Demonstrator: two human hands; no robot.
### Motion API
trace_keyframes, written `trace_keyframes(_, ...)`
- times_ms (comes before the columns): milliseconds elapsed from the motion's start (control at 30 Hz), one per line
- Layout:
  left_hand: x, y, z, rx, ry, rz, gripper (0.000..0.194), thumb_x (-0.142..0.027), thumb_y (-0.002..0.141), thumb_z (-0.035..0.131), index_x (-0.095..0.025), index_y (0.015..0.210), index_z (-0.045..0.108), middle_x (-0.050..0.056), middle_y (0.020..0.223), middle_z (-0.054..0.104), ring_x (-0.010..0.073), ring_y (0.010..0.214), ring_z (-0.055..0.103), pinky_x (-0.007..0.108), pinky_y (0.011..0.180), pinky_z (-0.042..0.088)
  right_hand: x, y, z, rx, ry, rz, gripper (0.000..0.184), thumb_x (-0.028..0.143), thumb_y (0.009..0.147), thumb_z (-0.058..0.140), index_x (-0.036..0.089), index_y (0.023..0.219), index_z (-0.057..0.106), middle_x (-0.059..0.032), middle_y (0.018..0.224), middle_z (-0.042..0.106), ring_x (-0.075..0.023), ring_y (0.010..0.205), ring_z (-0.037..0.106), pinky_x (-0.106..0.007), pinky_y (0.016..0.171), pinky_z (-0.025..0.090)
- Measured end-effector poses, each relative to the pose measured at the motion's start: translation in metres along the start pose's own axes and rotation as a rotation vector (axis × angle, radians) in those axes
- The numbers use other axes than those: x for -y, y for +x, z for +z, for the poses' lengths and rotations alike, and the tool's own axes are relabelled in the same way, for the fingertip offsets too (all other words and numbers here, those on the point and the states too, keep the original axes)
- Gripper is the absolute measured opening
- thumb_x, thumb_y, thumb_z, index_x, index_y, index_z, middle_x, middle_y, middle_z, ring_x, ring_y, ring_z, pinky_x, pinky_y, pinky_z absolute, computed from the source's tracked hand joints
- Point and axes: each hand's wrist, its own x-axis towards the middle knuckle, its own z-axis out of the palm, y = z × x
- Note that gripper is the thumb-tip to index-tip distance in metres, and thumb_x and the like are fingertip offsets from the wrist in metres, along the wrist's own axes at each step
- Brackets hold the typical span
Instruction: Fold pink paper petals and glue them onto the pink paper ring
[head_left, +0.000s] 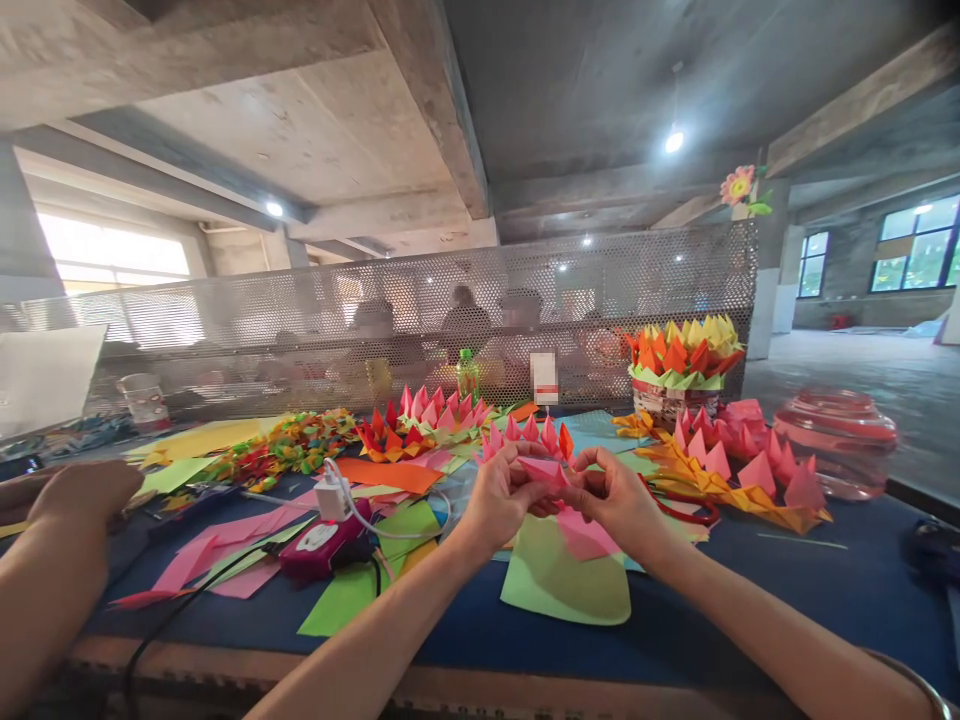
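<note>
Between my two hands, above the table, is a small folded piece of pink paper (543,470). My left hand (504,494) pinches its left side, and my right hand (609,492) grips its right end with the fingertips. Below them lie a light green sheet (566,580) with a curved edge and a pink sheet (586,534). Just behind my hands stands a row of folded pink paper points (529,430). A pair of red-handled scissors (686,508) lies right of my right hand, partly hidden by it.
Another person's hand (86,490) is at the left. A purple power strip (328,540) with a white charger (332,497) and cables sits left of my arms. Paper lotus flowers (682,360), a clear plastic jar (834,445) and a green bottle (467,375) stand before a perforated metal screen (300,330).
</note>
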Motion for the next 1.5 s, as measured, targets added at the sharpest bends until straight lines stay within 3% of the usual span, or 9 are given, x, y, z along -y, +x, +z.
trace_keyframes(367, 0.011, 0.006, -0.007, -0.086, 0.079, 0.069, 0.033, -0.031, 0.069, 0.078, -0.012, 0.089, 0.059, 0.006, 0.076, 0.072, 0.0170, 0.064, 0.070, 0.027, 0.063, 0.057, -0.003, 0.001, -0.006, 0.019, 0.041, 0.040, 0.050, 0.051, 0.074, 0.073, 0.019, 0.099, 0.044, 0.0051, 0.064, 0.058, -0.0111, 0.058, 0.049, -0.025, 0.057, 0.038)
trace_keyframes(533, 0.006, 0.005, -0.007, -0.109, 0.073, 0.098, 0.042, -0.033, 0.068, 0.078, -0.014, 0.098, 0.054, 0.004, 0.073, 0.072, 0.0168, 0.062, 0.069, 0.028, 0.064, 0.057, -0.001, 0.000, -0.003, 0.028, 0.055, 0.061, 0.053, 0.052, 0.072, 0.074, 0.019, 0.100, 0.044, 0.0039, 0.066, 0.060, -0.0114, 0.058, 0.050, -0.026, 0.057, 0.037)
trace_keyframes(800, 0.002, 0.003, -0.007, -0.062, 0.054, 0.140, 0.033, -0.030, 0.079, 0.066, -0.015, 0.105, 0.050, 0.002, 0.067, 0.070, 0.0175, 0.059, 0.068, 0.030, 0.063, 0.056, 0.002, -0.001, -0.003, 0.019, 0.078, 0.081, 0.051, 0.052, 0.072, 0.074, 0.019, 0.099, 0.045, 0.0051, 0.063, 0.057, -0.0117, 0.056, 0.048, -0.026, 0.057, 0.035)
trace_keyframes(967, -0.003, 0.001, -0.005, -0.003, -0.036, 0.200, 0.040, -0.024, 0.081, 0.062, -0.015, 0.118, 0.049, 0.009, 0.097, 0.069, 0.0194, 0.086, 0.068, 0.031, 0.077, 0.053, 0.004, -0.003, -0.004, 0.042, 0.162, 0.097, 0.054, 0.050, 0.073, 0.075, 0.019, 0.102, 0.043, 0.0078, 0.061, 0.051, -0.0096, 0.055, 0.044, -0.025, 0.057, 0.033)
trace_keyframes(1067, -0.010, -0.002, -0.005, 0.133, -0.121, 0.197, 0.055, -0.015, 0.074, 0.070, -0.020, 0.124, 0.050, 0.012, 0.126, 0.057, 0.0228, 0.113, 0.057, 0.028, 0.084, 0.050, 0.006, -0.005, -0.003, 0.096, 0.224, 0.109, 0.055, 0.049, 0.073, 0.075, 0.019, 0.104, 0.042, 0.0080, 0.061, 0.051, -0.0087, 0.054, 0.044, -0.024, 0.055, 0.033)
trace_keyframes(1133, -0.012, -0.003, -0.006, 0.229, -0.164, 0.149, 0.059, -0.014, 0.070, 0.075, -0.022, 0.125, 0.053, 0.012, 0.130, 0.053, 0.0239, 0.115, 0.054, 0.028, 0.081, 0.050, 0.006, -0.005, -0.003, 0.137, 0.255, 0.120, 0.055, 0.049, 0.073, 0.075, 0.019, 0.105, 0.042, 0.0080, 0.061, 0.050, -0.0082, 0.053, 0.043, -0.023, 0.054, 0.032)
trace_keyframes(1267, -0.011, -0.004, -0.007, 0.257, -0.177, 0.084, 0.033, -0.019, 0.070, 0.078, -0.016, 0.102, 0.067, 0.008, 0.099, 0.067, 0.0173, 0.086, 0.063, 0.029, 0.078, 0.049, 0.007, -0.007, -0.003, 0.206, 0.271, 0.152, 0.054, 0.051, 0.073, 0.075, 0.020, 0.105, 0.045, 0.0085, 0.059, 0.047, -0.0076, 0.051, 0.041, -0.022, 0.051, 0.032)
trace_keyframes(1367, -0.008, -0.002, -0.008, 0.141, -0.120, 0.064, 0.021, -0.027, 0.068, 0.080, -0.012, 0.077, 0.069, 0.005, 0.078, 0.068, 0.0159, 0.072, 0.063, 0.028, 0.072, 0.049, 0.008, -0.007, -0.003, 0.217, 0.232, 0.150, 0.052, 0.052, 0.074, 0.073, 0.020, 0.104, 0.046, 0.0047, 0.064, 0.055, -0.0099, 0.054, 0.047, -0.023, 0.052, 0.036)
trace_keyframes(1500, -0.006, 0.000, -0.010, 0.000, -0.064, 0.048, 0.022, -0.031, 0.068, 0.080, -0.012, 0.070, 0.070, 0.004, 0.068, 0.069, 0.0114, 0.059, 0.059, 0.022, 0.060, 0.045, 0.008, -0.006, -0.001, 0.213, 0.116, 0.093, 0.039, 0.054, 0.080, 0.067, 0.017, 0.088, 0.057, -0.0022, 0.075, 0.062, -0.0128, 0.065, 0.055, -0.026, 0.059, 0.043)
